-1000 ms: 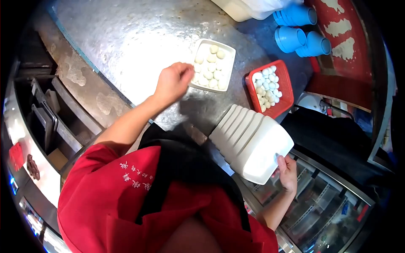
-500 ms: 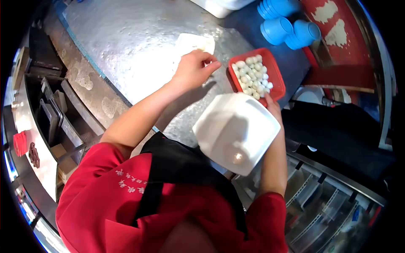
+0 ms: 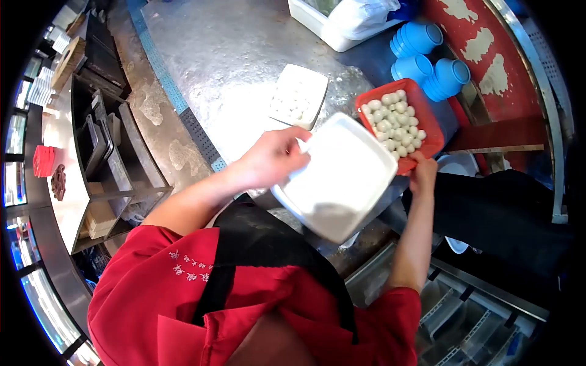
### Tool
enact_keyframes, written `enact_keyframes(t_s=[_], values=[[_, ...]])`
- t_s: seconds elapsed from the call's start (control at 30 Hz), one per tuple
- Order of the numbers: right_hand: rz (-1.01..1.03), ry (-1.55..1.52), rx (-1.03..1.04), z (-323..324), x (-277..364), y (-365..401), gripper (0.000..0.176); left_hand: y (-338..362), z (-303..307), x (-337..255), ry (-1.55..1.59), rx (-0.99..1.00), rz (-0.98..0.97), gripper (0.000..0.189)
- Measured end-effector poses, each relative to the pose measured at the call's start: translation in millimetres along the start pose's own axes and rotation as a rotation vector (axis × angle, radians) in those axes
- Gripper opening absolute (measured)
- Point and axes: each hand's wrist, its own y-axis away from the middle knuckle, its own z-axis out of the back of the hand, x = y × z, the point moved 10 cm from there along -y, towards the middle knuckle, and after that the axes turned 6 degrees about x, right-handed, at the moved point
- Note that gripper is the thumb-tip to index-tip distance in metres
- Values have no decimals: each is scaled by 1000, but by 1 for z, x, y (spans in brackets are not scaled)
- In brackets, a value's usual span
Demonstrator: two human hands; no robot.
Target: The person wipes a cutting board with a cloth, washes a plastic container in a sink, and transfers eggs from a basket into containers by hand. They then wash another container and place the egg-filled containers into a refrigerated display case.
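My left hand (image 3: 278, 160) is closed at the left corner of a white square container (image 3: 345, 177), with thumb and fingers pinching its edge. The container is tilted in front of my chest, and nothing shows on its bright surface. My right hand (image 3: 421, 172) grips the near corner of a red plastic basket (image 3: 432, 125), beside the white container. Many small pale balls (image 3: 397, 125) fill the left part of the basket. Beyond my left hand, a smaller-looking white square container (image 3: 314, 82) with white balls in it sits on the metal counter (image 3: 201, 55).
Stacked blue cups (image 3: 448, 79) stand past the basket. A white bin (image 3: 314, 18) with a plastic bag is at the far edge. To the left, a shelf unit (image 3: 119, 177) holds dark trays. Clear-lidded compartments (image 3: 452, 311) lie below on the right.
My left hand has drawn back from the far white container to the nearer one's edge. The view has shifted, and the far container's balls now show more clearly.
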Motion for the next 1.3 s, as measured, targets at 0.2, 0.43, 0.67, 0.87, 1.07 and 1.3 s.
enact_keyframes(t_s=[0.2, 0.43, 0.67, 0.87, 1.07, 1.3], values=[[143, 24, 44, 2, 88, 12, 10, -22, 119, 21, 62, -449, -66, 37], [242, 142, 107, -60, 135, 3, 10, -92, 144, 66, -558, -621, 81, 32], [198, 394, 141, -124, 125, -16, 13, -118, 139, 87, -652, -498, 139, 35], [253, 538, 122, -153, 131, -18, 18, -127, 140, 92, -454, -398, 67, 33], [478, 858, 19, -173, 149, -11, 23, -107, 135, 68, -408, -552, -218, 60], [770, 1016, 51, -224, 169, 38, 22, -107, 92, 41, -735, -472, -225, 131]])
